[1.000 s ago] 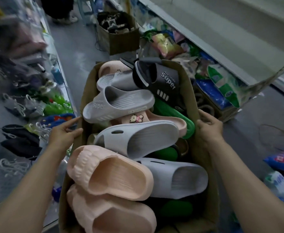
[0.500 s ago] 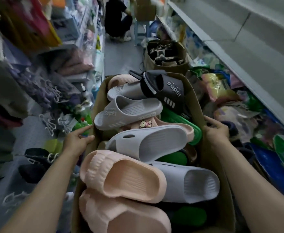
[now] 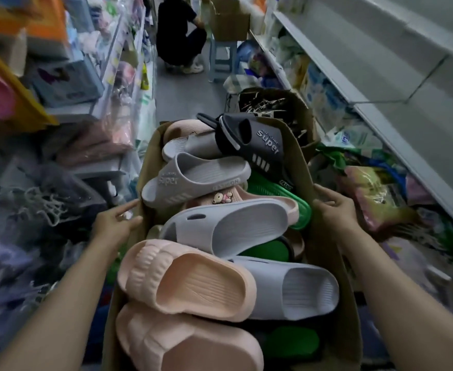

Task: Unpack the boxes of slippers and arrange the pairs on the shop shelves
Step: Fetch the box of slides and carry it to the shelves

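Carried further down the aisle since the earlier frame: cardboard box (image 3: 324, 253) of slippers (image 3: 193, 279), frame centre. Left hand (image 3: 113, 223) and right hand (image 3: 335, 207) grasping opposite box walls. Crouched person (image 3: 178, 30) at top centre.

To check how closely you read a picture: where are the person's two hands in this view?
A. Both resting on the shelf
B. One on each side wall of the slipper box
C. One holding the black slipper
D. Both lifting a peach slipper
B: the left hand and right hand each hold a side wall of the cardboard box, touching no slipper.
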Available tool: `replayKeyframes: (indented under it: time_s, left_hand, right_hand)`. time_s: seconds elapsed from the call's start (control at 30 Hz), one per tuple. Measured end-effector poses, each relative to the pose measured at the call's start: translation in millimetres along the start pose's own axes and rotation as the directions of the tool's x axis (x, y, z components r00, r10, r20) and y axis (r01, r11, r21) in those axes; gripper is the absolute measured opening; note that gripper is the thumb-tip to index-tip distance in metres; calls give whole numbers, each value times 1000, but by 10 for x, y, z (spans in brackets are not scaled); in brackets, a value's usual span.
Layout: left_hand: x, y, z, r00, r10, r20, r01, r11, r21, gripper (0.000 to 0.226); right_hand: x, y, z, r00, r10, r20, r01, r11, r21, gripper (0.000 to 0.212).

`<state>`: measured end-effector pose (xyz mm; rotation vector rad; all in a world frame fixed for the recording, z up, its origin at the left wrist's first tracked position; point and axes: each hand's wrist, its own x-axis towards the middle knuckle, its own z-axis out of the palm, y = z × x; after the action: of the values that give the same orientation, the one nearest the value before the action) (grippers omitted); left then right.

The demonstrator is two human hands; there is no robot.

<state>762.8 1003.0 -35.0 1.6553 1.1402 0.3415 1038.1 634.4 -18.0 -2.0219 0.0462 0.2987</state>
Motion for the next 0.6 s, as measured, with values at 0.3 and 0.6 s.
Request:
replayKeyframes:
  time_s: [0.3, 0.6]
  left_hand:
    - [1739, 876, 609, 999, 2, -38, -2, 1000, 4, 49]
    - [3487, 1690, 767, 995, -37, -97, 32, 998, -49, 52]
  right_hand:
    - [1980, -701, 803, 1000, -5, 20, 4, 1000, 27, 39]
    - [3718, -1836, 1695, 996, -38, 81, 33, 997, 68, 39]
